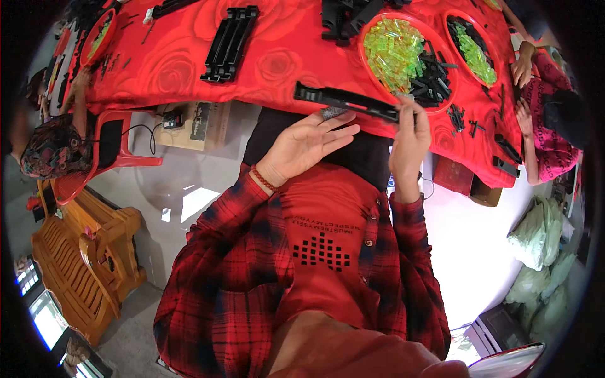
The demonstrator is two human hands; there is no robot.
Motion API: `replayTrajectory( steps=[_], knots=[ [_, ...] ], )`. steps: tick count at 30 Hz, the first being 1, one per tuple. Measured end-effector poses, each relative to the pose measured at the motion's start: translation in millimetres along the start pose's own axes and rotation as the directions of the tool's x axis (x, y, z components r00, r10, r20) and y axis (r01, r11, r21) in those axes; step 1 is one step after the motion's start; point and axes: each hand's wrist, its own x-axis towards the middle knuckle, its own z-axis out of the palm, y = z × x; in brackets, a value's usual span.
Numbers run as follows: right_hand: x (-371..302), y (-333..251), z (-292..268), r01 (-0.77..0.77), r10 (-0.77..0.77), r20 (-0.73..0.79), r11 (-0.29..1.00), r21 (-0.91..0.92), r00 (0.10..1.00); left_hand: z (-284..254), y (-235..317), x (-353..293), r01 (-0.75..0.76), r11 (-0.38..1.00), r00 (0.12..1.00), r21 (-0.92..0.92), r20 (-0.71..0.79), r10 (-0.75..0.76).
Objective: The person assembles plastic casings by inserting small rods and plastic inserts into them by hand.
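Note:
A long black plastic part with a slot along its length is held level over the near edge of the table. The fingers and thumb of my right hand pinch its right end. Below its left half is my left hand, palm up with fingers spread and nothing gripped. Something grey and rough-looking covers or lies at a fingertip of that hand; I cannot tell what it is. Just beyond my right hand stands a red basin holding yellow-green translucent pieces and small black pieces.
Similar long black parts lie side by side on the red rose-patterned tablecloth. More black parts are at the far edge. Another basin sits to the right. People work at both sides. A red chair and cardboard box are at left.

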Motion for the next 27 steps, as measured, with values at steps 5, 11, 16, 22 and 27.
replayTrajectory(
  steps=[5,11,16,22,27],
  knots=[
    [-33.0,-6.6,10.2,0.461,-0.316,0.350,0.733,-0.500,0.882,9.4,-10.5,15.3,-0.166,0.894,0.977,0.416,-0.052,0.206],
    [-22.0,-21.1,6.3,0.619,-0.323,0.548,0.580,-0.529,0.771,14.8,7.7,9.4,-0.127,0.804,0.925,0.582,-0.224,0.308],
    [57.8,-10.6,-14.5,0.640,-0.500,0.475,0.234,-0.732,0.725,5.7,2.0,5.9,0.036,0.719,0.939,0.694,-0.270,0.214],
    [80.2,-6.1,-8.5,0.640,-0.412,0.556,0.092,-0.763,0.722,-0.1,-1.3,2.6,0.046,0.700,0.949,0.713,-0.250,0.192],
    [86.0,1.5,-9.6,0.621,-0.393,0.539,0.112,-0.776,0.745,-1.9,-3.0,4.5,0.016,0.711,0.931,0.703,-0.269,0.246]
  ],
)
